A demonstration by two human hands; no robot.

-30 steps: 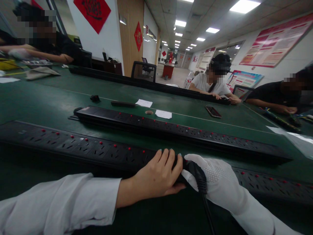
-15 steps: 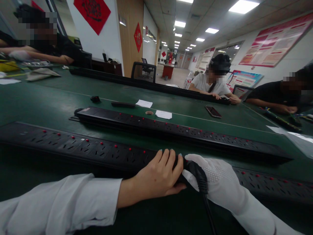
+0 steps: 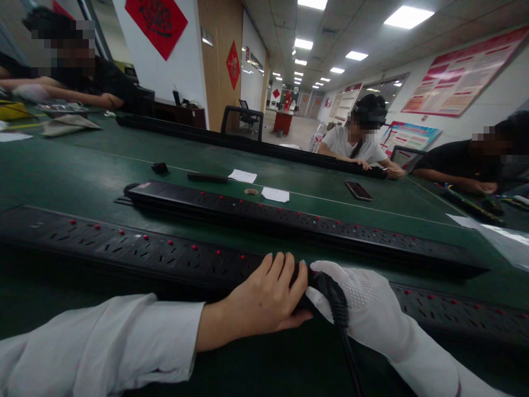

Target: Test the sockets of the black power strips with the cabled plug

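A long black power strip with several sockets and small red lights or buttons lies across the near side of the green table. My bare left hand is wrapped over the strip near the middle, fingers on its far edge and thumb on the near side. Close beside it, my white-gloved right hand grips a black plug against the strip's socket face. From the plug a thick black cable runs down toward me. Whether the plug's pins are fully in the socket is hidden.
Behind lies a second power strip. Farther back are paper slips, a phone, a small black part and a long black bar. Co-workers sit at the far side, one person in white handling the bar.
Both hands keep their grip on the strip and plug. The whole view has shifted very slightly; nothing else has visibly moved.
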